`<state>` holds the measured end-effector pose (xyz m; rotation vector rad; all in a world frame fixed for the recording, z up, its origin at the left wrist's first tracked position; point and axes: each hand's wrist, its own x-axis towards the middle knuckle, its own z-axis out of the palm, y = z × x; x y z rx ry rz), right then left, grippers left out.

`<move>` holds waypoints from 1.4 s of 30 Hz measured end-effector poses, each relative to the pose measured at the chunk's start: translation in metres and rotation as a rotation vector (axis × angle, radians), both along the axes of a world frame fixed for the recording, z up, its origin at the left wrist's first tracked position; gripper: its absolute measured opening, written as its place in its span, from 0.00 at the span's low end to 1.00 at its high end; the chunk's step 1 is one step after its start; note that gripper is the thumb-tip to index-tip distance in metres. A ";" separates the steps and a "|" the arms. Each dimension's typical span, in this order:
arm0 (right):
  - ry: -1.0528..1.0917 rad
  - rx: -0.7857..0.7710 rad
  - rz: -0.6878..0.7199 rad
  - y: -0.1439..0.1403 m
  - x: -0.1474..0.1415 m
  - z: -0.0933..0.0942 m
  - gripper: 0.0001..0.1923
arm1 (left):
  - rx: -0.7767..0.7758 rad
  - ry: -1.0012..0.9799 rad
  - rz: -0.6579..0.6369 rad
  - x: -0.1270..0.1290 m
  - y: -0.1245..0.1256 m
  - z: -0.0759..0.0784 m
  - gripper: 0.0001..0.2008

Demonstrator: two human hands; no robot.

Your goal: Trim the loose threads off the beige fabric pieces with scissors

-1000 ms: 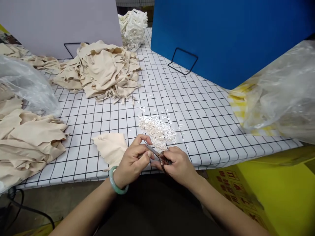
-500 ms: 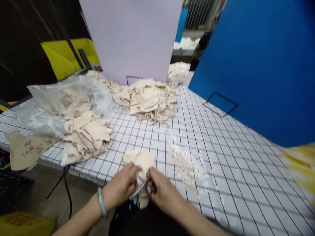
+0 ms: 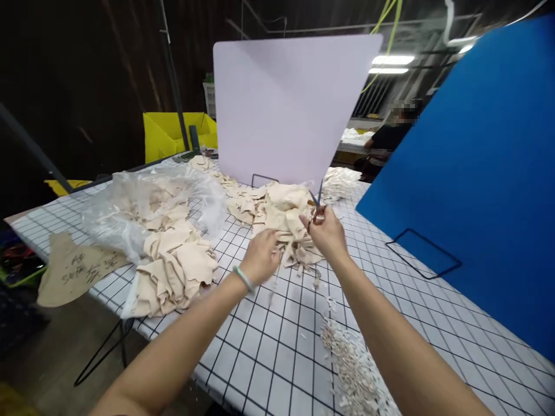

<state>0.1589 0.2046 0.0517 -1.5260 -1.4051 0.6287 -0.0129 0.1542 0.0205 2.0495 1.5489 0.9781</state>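
Observation:
My right hand (image 3: 328,234) grips a pair of scissors (image 3: 318,202), its blades spread and pointing up, beside the far cloth pile. My left hand (image 3: 261,256), with a pale green bangle on the wrist, is at the near left edge of that pile. Its fingers are curved and a little apart, and I see no piece between them. Cream cloth pieces (image 3: 288,199) lie heaped in front of both hands, in the middle of the table. Small cut scraps (image 3: 358,364) are scattered below my right forearm.
A second stack of cream cloth (image 3: 180,263) spills from a clear plastic bag (image 3: 117,208) on the left. A marked brown pattern piece (image 3: 78,271) overhangs the table's edge. Lilac (image 3: 286,110) and blue (image 3: 468,190) panels stand behind and right. A person (image 3: 392,136) is in the background.
Both hands have moved forward from the table's near edge to the far pile. The cloth piece they held is no longer between them. The view has tilted up.

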 end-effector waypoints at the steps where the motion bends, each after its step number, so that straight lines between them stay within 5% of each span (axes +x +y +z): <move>1: -0.001 -0.055 0.063 -0.009 -0.003 -0.019 0.18 | -0.026 0.059 0.023 -0.011 -0.013 -0.015 0.21; 5: 0.060 -0.225 0.319 -0.052 -0.036 -0.079 0.21 | -0.120 0.247 0.260 -0.080 -0.040 -0.049 0.19; 8: 0.150 -0.309 0.448 -0.072 -0.065 -0.094 0.20 | -0.168 0.322 0.291 -0.110 -0.046 -0.053 0.11; 12: 0.312 -0.402 0.534 -0.092 -0.078 -0.095 0.20 | -0.138 0.318 0.091 -0.071 -0.087 -0.064 0.12; 15: 0.403 -0.479 0.511 -0.109 -0.066 -0.103 0.20 | -0.038 0.181 -0.188 -0.034 -0.134 -0.077 0.14; 17: 0.421 -0.535 0.468 -0.119 -0.054 -0.111 0.19 | 0.046 0.066 -0.299 -0.031 -0.154 -0.082 0.16; 24: 0.428 -0.582 0.394 -0.147 -0.030 -0.119 0.17 | 0.245 0.185 -0.027 -0.074 -0.130 -0.072 0.13; 30: 0.518 -0.517 0.229 -0.183 -0.005 -0.102 0.16 | 0.107 0.348 -0.293 -0.049 -0.140 -0.077 0.18; 34: 0.467 -0.522 0.160 -0.206 0.020 -0.096 0.17 | -0.088 0.513 -0.376 -0.063 -0.142 -0.070 0.02; 35: 0.456 -0.534 0.166 -0.212 0.025 -0.096 0.17 | -0.131 0.511 -0.421 -0.069 -0.140 -0.066 0.05; 38: 0.461 -0.551 0.176 -0.228 0.035 -0.100 0.16 | -0.143 0.343 -0.461 -0.074 -0.135 -0.051 0.10; 40: 0.492 -0.512 0.167 -0.237 0.036 -0.099 0.15 | -0.065 0.159 -0.343 -0.062 -0.135 -0.044 0.12; 42: 0.525 -0.405 0.155 -0.246 0.035 -0.092 0.13 | -0.148 -0.075 -0.268 -0.039 -0.139 -0.041 0.14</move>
